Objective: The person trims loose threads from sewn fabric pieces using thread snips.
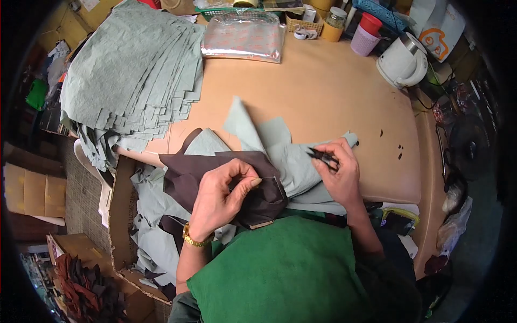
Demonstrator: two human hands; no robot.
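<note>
My left hand (pixel 223 196), with a gold watch at the wrist, pinches a thin pale thread (pixel 267 177) between thumb and forefinger. The thread runs to the edge of a dark brown piece of cloth (pixel 188 172), which lies bunched under that hand. Black thread snips (pixel 324 158) sit in the closed fingers of my right hand (pixel 342 175), their points toward the left. Beneath and beside the brown cloth spreads a pale grey-green cloth (pixel 293 167), partly folded; my right hand is over its right part.
A tall fanned stack of grey-green sheets (pixel 134 70) covers the table's left side. Behind lie a clear plastic-wrapped pack (pixel 243 37) and a green basket (pixel 215 13). A white kettle (pixel 403 60) stands at the back right. Cloth scraps fill a cardboard box (pixel 119 226) at lower left.
</note>
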